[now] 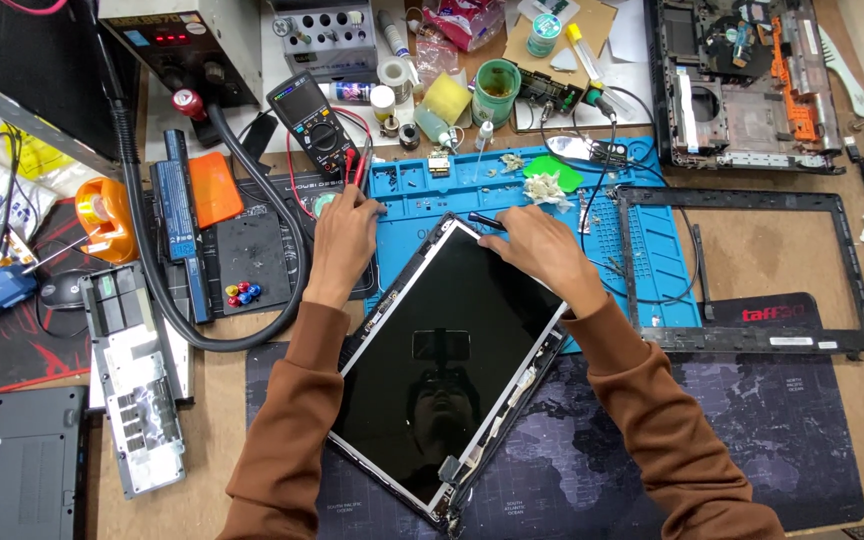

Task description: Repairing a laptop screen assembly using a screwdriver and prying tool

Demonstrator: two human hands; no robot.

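We've got the bezel [747, 265] already off at the bench's right edge, the panel [442, 350] still sitting in its lid mid-bench, right hand [537, 245] pinching a dark tool [487, 220] at its top corner, left hand [342, 235] loosely curled, empty, beside it.

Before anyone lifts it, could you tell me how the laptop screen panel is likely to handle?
The screen panel looks thin and flat, so it probably flexes and cracks easily. Its glossy face mirrors the room, so it is likely slippery. The right hand and left hand rest near its top edge; one-corner lifting seems risky.
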